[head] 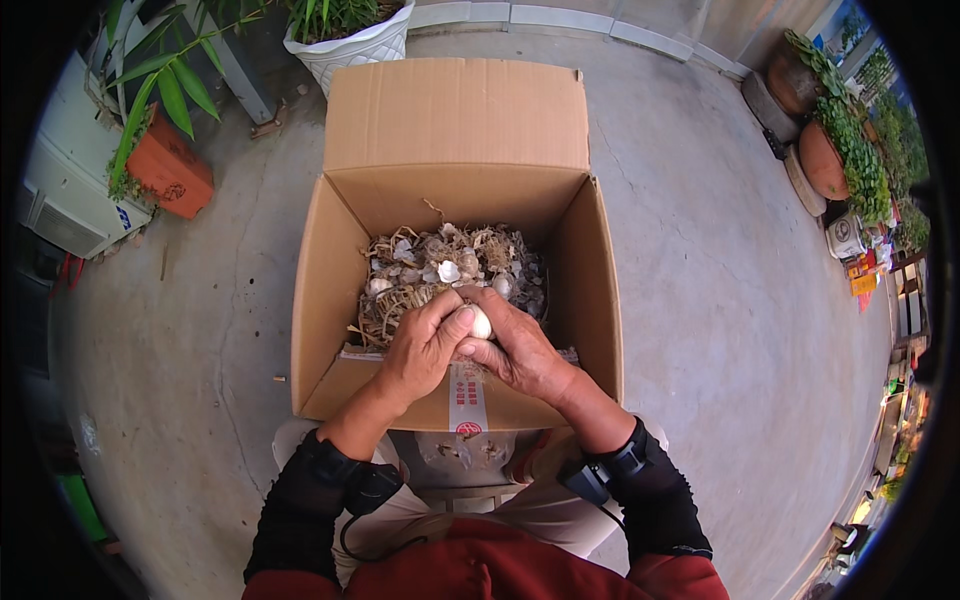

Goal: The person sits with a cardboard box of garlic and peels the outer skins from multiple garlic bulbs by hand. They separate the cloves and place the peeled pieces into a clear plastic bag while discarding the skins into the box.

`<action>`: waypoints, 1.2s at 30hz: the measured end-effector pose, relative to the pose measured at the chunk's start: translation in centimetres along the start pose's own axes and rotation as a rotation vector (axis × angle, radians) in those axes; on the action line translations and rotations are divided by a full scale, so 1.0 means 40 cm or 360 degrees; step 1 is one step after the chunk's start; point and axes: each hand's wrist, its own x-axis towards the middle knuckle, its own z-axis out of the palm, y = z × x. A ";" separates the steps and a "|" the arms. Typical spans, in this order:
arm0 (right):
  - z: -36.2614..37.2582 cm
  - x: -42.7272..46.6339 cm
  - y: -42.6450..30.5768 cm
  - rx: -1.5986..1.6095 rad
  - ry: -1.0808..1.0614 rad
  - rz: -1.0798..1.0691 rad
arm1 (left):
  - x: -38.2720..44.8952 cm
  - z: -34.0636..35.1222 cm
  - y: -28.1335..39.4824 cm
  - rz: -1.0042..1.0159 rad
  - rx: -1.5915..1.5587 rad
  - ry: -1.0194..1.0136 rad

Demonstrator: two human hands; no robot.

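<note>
A whitish garlic bulb (481, 322) is held between both hands above the near part of an open cardboard box (457, 112). My left hand (427, 341) grips it from the left, its thumb pressed on the bulb. My right hand (525, 349) wraps the bulb's right side, with the thumb below it. Behind the hands, dry garlic stalks, roots and papery skins (480, 251) fill the bottom of the box. A white piece of garlic or skin (448, 271) lies on top of them, and another bulb (379, 286) sits at the left. My fingertips partly hide the held bulb.
The box stands on a concrete floor (690, 225) between my legs, its far flap raised. A clear plastic bag (465, 452) hangs or lies beyond my lap, below the box's near edge. Potted plants stand behind a white planter (349, 52), near an orange pot (169, 165) and along the right.
</note>
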 end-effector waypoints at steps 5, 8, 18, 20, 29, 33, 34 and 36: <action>0.000 0.003 -0.013 0.0068 -0.0009 0.0011 | -0.006 0.005 -0.004 0.0135 0.0164 0.0094; 0.003 0.001 -0.009 0.0093 0.0019 -0.0015 | -0.007 0.006 -0.003 0.0118 0.0192 0.0088; 0.009 -0.005 0.002 0.0178 0.0017 0.0000 | -0.007 0.003 0.003 0.0135 0.0207 0.0043; 0.007 -0.005 0.003 0.0202 0.0000 0.0006 | -0.007 0.003 0.002 0.0145 0.0205 0.0044; 0.005 -0.008 -0.004 0.0299 -0.0027 0.0058 | -0.008 -0.001 -0.003 0.0142 0.0245 0.0028; 0.009 -0.010 -0.002 0.0341 -0.0009 0.0084 | -0.008 -0.001 -0.012 0.0076 0.0182 0.0009; 0.008 -0.010 -0.003 0.0347 -0.0012 0.0090 | -0.009 -0.002 -0.015 0.0059 0.0167 0.0003; 0.006 -0.009 -0.005 0.0357 -0.0017 0.0103 | -0.009 -0.002 -0.009 0.0040 0.0162 0.0007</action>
